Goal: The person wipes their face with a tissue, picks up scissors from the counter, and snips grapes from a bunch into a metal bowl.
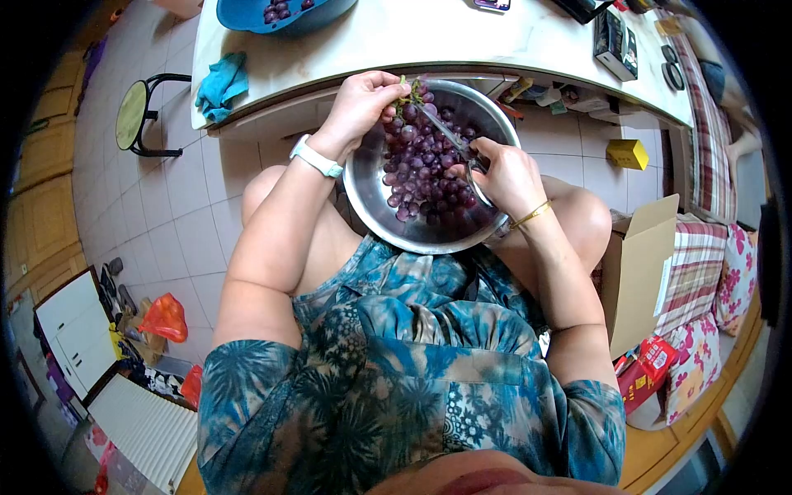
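A steel bowl (369, 198) rests on my lap with many dark purple grapes (421, 169) in it. At the bowl's upper left, my left hand (369, 103) pinches the green stem (407, 91) of a grape bunch. My right hand (506, 177) is closed round the handles of a pair of scissors (445, 130) at the bowl's right side. The blades point up and left over the grapes, with their tips near the stem. Whether the tips touch the stem is too small to tell.
Ahead stands a white table (412, 41) with a blue basin (289, 23) and a teal cloth (221, 87). A round stool (132, 115) is at the left. At the right are an open cardboard box (643, 272) and a yellow box (628, 154).
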Available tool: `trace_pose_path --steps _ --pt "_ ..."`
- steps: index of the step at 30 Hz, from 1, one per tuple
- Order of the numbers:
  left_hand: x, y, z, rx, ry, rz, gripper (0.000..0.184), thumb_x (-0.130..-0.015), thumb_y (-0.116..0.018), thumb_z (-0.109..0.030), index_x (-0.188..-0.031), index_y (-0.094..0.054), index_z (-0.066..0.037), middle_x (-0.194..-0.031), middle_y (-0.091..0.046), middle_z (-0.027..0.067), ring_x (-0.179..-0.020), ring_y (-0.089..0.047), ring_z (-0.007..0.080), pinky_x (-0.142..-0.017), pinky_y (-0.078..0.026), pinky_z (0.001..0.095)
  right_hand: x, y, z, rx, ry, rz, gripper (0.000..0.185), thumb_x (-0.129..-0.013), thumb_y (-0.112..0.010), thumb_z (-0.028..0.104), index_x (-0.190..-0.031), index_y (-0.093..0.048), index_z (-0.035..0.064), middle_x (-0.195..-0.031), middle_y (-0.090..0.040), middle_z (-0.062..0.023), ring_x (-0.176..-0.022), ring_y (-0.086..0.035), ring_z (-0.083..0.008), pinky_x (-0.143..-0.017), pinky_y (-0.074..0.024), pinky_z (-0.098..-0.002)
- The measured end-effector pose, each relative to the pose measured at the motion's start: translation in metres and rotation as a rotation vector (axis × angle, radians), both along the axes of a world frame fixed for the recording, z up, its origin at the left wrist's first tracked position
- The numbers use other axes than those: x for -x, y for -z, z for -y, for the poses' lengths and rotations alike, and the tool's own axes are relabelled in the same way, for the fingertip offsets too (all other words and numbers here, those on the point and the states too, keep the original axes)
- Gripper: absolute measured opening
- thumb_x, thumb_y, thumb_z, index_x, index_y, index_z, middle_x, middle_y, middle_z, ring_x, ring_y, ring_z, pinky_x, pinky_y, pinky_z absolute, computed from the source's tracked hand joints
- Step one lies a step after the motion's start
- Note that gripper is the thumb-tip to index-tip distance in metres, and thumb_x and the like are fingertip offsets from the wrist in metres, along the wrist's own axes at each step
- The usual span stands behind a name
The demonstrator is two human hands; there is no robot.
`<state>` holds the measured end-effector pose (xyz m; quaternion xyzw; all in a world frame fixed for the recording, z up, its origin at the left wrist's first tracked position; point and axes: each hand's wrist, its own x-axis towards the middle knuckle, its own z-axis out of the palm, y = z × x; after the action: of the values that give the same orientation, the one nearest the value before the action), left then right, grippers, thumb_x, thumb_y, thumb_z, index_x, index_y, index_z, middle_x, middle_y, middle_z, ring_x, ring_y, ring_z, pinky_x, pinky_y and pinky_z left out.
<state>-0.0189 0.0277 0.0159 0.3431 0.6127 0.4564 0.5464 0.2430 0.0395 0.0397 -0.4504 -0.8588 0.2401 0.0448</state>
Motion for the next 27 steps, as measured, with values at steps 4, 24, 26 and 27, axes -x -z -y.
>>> trace_pose_path --steps 4,24,26,27 --pt "0.001 0.001 0.001 0.009 0.018 0.006 0.018 -0.094 -0.071 -0.02 -0.104 -0.069 -0.006 -0.088 -0.068 -0.0034 -0.065 -0.051 0.0014 -0.06 -0.043 0.0166 -0.001 -0.004 0.0 0.007 0.01 -0.005 0.048 -0.078 -0.079 0.05 -0.099 -0.072 0.0074 -0.074 -0.069 -0.0197 -0.077 -0.069 -0.0393 -0.07 -0.0543 -0.0492" --pt "-0.003 -0.003 0.003 0.009 0.055 -0.001 0.021 -0.092 -0.074 -0.022 -0.103 -0.068 -0.005 -0.081 -0.063 -0.0051 -0.065 -0.052 0.0017 -0.058 -0.043 0.0175 -0.001 0.002 -0.004 -0.008 -0.005 -0.039 0.052 -0.078 -0.079 0.052 -0.104 -0.074 0.0078 -0.077 -0.07 -0.0198 -0.08 -0.069 -0.0403 -0.073 -0.0548 -0.0485" --pt "-0.002 0.0 0.002 0.005 0.064 -0.038 0.021 -0.092 -0.074 -0.022 -0.103 -0.069 -0.005 -0.082 -0.063 -0.005 -0.065 -0.052 0.0018 -0.057 -0.043 0.0176 0.001 -0.004 -0.007 0.163 0.029 0.067 0.054 -0.078 -0.079 0.054 -0.106 -0.074 0.0076 -0.082 -0.071 -0.0209 -0.085 -0.07 -0.0398 -0.078 -0.0546 -0.047" --pt "-0.001 0.002 0.002 0.0 0.08 -0.072 0.021 -0.092 -0.074 -0.023 -0.103 -0.07 -0.005 -0.082 -0.064 -0.0048 -0.065 -0.053 0.0018 -0.057 -0.043 0.0178 0.001 -0.003 -0.007 0.164 0.025 0.068 0.054 -0.078 -0.079 0.054 -0.106 -0.074 0.0076 -0.082 -0.071 -0.0209 -0.085 -0.07 -0.0398 -0.078 -0.0546 -0.047"
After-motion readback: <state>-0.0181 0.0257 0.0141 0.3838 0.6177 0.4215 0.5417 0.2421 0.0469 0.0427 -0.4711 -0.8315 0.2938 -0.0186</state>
